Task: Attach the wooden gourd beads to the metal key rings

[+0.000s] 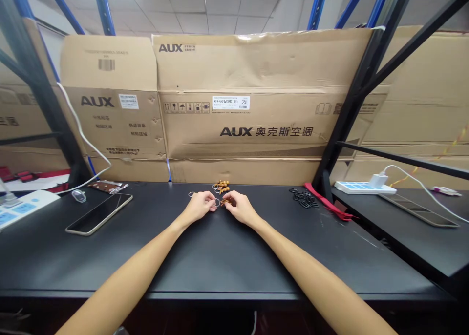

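Note:
My left hand (200, 205) is closed in a pinch on a thin metal ring (217, 202) over the black tabletop. My right hand (239, 207) pinches a small brown beaded charm (223, 203) right beside that ring. Whether the charm and the ring are joined cannot be made out. Another thin ring (191, 194) shows at the far side of my left hand, and what it belongs to is hidden. Just beyond both hands lies a small group of amber-brown beaded charms (222, 184) with metal rings.
Black rings or clips (304, 198) lie in a pile to the right, beside a red strap (326, 203). On the left are a phone (98, 215), a power strip (29, 208) and a brown packet (107, 186). Cardboard (238, 144) stands along the back, between black rack posts (339, 115).

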`<state>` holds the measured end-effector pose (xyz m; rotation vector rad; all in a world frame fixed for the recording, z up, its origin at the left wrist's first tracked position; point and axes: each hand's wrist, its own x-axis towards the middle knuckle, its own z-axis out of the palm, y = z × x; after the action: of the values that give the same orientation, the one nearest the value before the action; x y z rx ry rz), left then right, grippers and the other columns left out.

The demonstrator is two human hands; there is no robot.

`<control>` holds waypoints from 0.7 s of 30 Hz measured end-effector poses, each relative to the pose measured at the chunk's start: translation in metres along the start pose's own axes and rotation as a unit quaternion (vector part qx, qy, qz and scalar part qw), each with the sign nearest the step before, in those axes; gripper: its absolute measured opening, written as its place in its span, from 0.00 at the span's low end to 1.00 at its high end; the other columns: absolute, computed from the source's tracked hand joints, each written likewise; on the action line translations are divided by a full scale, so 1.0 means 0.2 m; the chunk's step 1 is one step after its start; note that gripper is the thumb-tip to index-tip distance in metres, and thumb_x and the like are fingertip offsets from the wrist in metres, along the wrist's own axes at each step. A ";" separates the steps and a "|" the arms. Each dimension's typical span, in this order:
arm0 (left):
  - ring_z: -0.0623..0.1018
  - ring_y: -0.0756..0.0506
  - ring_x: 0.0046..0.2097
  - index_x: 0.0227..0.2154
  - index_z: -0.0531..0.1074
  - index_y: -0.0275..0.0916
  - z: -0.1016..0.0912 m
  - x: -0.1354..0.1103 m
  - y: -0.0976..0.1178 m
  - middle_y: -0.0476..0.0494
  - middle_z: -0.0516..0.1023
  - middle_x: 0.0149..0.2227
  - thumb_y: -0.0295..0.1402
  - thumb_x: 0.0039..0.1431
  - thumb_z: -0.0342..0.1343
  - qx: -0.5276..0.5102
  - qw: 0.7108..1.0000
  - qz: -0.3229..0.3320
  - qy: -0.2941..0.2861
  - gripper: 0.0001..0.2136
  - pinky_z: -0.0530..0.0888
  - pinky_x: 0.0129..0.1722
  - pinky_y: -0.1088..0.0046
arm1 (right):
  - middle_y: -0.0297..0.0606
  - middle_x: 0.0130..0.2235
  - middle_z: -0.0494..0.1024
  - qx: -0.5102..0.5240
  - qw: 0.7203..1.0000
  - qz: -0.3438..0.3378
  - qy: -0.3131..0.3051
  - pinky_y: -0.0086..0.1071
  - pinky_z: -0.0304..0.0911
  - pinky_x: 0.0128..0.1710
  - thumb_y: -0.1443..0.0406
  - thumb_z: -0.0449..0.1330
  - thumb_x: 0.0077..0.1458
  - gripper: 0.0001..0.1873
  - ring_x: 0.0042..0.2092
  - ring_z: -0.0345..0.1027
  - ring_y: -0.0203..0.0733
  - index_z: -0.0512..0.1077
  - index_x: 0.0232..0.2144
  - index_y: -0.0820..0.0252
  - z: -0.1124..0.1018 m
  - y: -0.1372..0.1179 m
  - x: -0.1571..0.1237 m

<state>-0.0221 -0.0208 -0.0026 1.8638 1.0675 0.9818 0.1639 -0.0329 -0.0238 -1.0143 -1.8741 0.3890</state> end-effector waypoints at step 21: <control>0.75 0.50 0.22 0.27 0.70 0.34 0.01 -0.02 0.02 0.44 0.77 0.24 0.35 0.52 0.53 0.077 0.997 -0.003 -0.016 0.08 0.68 0.18 0.80 | 0.34 0.28 0.75 -0.044 0.999 0.011 0.025 0.28 0.61 0.31 0.65 0.55 0.50 0.05 0.27 0.65 0.35 0.70 0.29 0.60 0.00 -0.01 0.00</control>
<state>-0.0198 -0.0270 -0.0004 1.9918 1.1572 0.8851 0.1623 -0.0342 -0.0222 -1.0941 -1.8505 0.2942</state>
